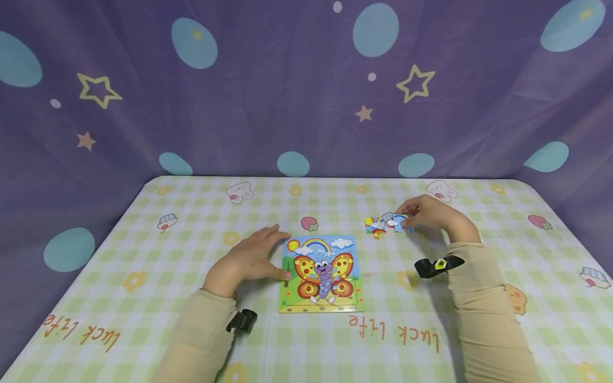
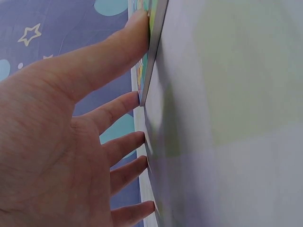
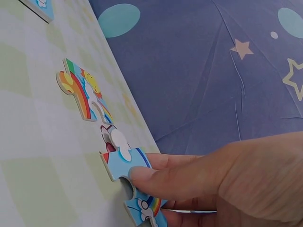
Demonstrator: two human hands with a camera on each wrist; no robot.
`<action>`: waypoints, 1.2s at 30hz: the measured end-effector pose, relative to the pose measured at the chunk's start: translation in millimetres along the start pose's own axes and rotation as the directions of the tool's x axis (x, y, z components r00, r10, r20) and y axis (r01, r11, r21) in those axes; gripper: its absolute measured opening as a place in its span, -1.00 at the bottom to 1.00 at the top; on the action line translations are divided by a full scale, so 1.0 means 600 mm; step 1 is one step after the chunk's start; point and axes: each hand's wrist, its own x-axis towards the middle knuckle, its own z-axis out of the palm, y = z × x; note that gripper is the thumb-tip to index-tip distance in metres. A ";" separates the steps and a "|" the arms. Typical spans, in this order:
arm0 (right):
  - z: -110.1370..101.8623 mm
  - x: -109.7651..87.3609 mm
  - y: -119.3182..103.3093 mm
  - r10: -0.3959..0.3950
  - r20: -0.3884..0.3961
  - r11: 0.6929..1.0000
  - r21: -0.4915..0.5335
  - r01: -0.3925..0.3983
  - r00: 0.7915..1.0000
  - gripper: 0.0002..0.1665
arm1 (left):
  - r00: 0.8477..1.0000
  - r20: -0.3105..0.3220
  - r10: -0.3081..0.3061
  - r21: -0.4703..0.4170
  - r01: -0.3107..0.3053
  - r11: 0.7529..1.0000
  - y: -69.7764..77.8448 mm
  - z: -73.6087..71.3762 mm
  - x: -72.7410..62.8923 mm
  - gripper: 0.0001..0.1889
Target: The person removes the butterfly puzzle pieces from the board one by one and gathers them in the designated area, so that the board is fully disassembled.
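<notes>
A square butterfly puzzle board (image 1: 297, 307) lies flat on the table in front of the person. At its left side is the left hand (image 1: 246, 260), fingers spread; in the left wrist view the thumb (image 2: 135, 35) rests on the board's edge and the other fingertips touch the tabletop. Farther back on the right, the right hand (image 1: 433, 214) pinches a light-blue puzzle piece (image 3: 118, 163) with its thumb on top and fingers behind. Below that piece in the right wrist view is a rainbow-striped piece (image 3: 142, 208), partly hidden by the hand.
Left of the held piece, another puzzle piece (image 3: 78, 92) with a sun and orange wing lies on the checked tablecloth (image 1: 143, 319). A purple curtain (image 1: 287, 106) with stars and blue ovals hangs behind the table. Black straps (image 1: 243, 321) sit at both wrists.
</notes>
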 end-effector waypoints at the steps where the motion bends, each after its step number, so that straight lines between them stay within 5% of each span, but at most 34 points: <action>1: 0.000 0.000 0.000 0.002 0.001 1.000 0.000 -0.002 1.000 -0.66 | 1.000 0.000 -0.001 0.000 0.001 1.000 0.000 0.000 0.000 -0.05; 21: 0.008 0.005 -0.016 -0.041 -0.037 0.998 0.038 0.043 0.998 -0.64 | 1.000 -0.003 -0.002 -0.009 0.002 1.000 0.001 0.002 -0.003 -0.07; 36: 0.021 0.011 -0.068 -0.165 0.071 0.980 0.126 0.155 0.984 -0.69 | 1.000 -0.004 -0.008 -0.013 0.008 1.000 0.001 0.001 -0.001 -0.07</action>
